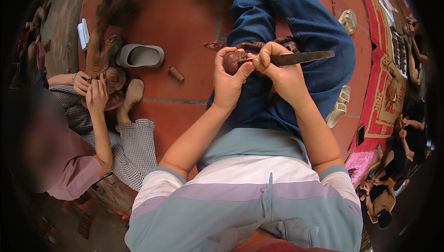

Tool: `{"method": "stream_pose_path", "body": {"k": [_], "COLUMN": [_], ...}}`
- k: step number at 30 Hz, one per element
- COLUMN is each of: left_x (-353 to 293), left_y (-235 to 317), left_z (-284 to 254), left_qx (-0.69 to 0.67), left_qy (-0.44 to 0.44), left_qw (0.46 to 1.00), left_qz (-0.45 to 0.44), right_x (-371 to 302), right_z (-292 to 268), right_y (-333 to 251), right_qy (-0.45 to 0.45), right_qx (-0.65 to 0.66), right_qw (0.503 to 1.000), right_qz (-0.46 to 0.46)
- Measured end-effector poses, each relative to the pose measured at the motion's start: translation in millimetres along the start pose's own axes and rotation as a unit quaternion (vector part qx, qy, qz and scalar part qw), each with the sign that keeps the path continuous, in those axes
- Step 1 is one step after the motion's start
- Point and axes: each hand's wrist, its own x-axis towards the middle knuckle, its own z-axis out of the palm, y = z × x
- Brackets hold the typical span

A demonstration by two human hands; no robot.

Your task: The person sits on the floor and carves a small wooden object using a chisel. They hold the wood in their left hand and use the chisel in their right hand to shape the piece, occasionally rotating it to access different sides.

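Observation:
Both my hands meet above my lap. My left hand (227, 84) is closed around the rounded reddish-brown end of a carved wooden piece (230, 63). My right hand (287, 80) pinches a long, flat, dark metal tool like a file (303, 58). Its broad end points right, past my knee, and its narrow end runs left against the wood. My two thumbs come close together at that spot. More dark, knobbly carved wood (291, 46) shows behind my fingers; whether it is all one piece I cannot tell.
A co-worker's hands (96, 90) hold a carved wooden piece at the left. On the red tiles lie a grey slipper (140, 56) and a small brown cylinder (176, 73). Pale sandals (339, 106) and a red-and-gold mat (377, 108) lie right; other people sit beyond.

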Motion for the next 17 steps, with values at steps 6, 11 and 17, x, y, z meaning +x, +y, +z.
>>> {"method": "stream_pose_path", "body": {"k": [6, 11, 17], "left_x": [5.0, 4.6, 4.0], "left_y": [-1.9, 3.0, -7.7], "left_z": [-19.4, -12.1, -22.9], "left_qx": [-0.104, -0.024, -0.056], "left_qy": [-0.100, -0.057, -0.101], "left_qw": [0.989, 0.998, 0.993], "left_qz": [-0.023, -0.023, -0.024], "right_x": [-15.0, -5.0, -17.4], "right_z": [20.0, 7.4, 12.7], "right_y": [-0.3, 9.2, 4.3], "right_qy": [0.015, 0.035, 0.025], "right_qx": [-0.010, -0.039, 0.022], "right_qw": [0.999, 0.997, 0.999], "right_qz": [-0.041, -0.061, 0.001]}}
